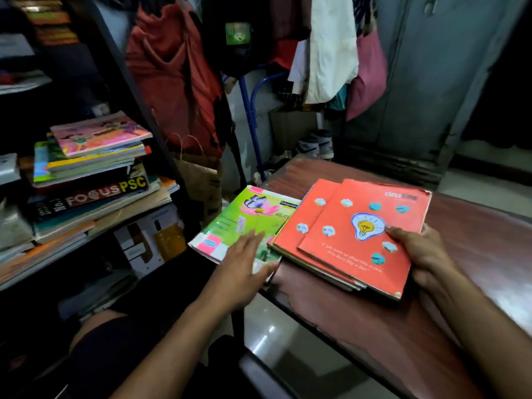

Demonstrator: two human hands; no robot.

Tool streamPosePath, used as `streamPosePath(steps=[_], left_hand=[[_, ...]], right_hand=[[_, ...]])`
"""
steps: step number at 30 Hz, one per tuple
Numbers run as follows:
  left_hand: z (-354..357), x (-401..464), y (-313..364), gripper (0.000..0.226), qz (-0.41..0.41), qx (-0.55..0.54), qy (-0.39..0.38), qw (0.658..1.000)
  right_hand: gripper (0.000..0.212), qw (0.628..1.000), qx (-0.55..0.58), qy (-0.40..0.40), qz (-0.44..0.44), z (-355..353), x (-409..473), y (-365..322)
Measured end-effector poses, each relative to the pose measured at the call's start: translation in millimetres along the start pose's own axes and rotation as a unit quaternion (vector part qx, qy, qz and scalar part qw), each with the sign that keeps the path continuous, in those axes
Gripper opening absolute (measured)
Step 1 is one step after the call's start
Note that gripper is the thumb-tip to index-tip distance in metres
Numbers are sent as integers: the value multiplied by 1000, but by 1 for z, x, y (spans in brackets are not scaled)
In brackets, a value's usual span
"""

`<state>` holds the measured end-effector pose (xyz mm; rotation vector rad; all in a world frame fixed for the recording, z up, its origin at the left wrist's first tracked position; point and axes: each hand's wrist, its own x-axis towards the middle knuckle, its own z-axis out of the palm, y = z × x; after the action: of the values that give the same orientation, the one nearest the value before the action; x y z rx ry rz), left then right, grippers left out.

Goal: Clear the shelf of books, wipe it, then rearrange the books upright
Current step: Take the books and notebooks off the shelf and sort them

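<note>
The left hand (244,263) lies flat and open on the green butterfly notebook (244,223), which overhangs the worktop's (475,249) left edge, while the right hand (417,249) has its grip closed on the right side of the red notebooks (354,234), thumb on the cover. To do this clearing step well, I would push the green notebook fully onto the worktop and square both piles before fetching more. On the shelf (121,226) the stacked books (92,180) lie flat, one spine reading "FOCUS PSC"; the red cover reads "class", the rest illegible.
</note>
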<state>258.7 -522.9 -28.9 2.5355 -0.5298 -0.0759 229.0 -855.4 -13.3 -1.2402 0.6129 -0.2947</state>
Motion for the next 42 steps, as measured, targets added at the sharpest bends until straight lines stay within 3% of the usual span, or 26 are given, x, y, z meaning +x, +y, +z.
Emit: streamPosePath(steps=[3,8,10,14,19,24,30,36,39,42], left_hand=[[18,2,14,76,10,125,-68,990],[4,-6,7,71,33,165,-42,985],[-4,-10,8,57,27,180,-39,982],[-9,4,29,63,26,82,-23,996],[4,42,74,37,13,-16,-54,998],[26,56,96,45,-15,79,-5,997],[48,16,118,76,-11,77,-53,996],[31,-2,108,51,-10,-27,-95,995],[25,-15,105,42,3,-2,-120,993],[24,-12,101,40,47,48,-68,995]], right_hand=[[34,999,9,33,-6,-19,8,-10],[30,997,11,77,-25,-29,21,-23],[24,996,1,83,-28,-35,25,-25],[24,999,-19,49,-10,-42,27,-21],[32,999,-41,15,-17,-40,25,-18],[19,998,-56,-17,-13,-33,22,-20],[29,997,-52,-56,16,-47,-1,-24],[31,989,-79,-111,52,-74,-56,-22],[28,986,-69,-122,85,-83,-77,-19],[29,984,-56,-135,100,-84,-84,-21]])
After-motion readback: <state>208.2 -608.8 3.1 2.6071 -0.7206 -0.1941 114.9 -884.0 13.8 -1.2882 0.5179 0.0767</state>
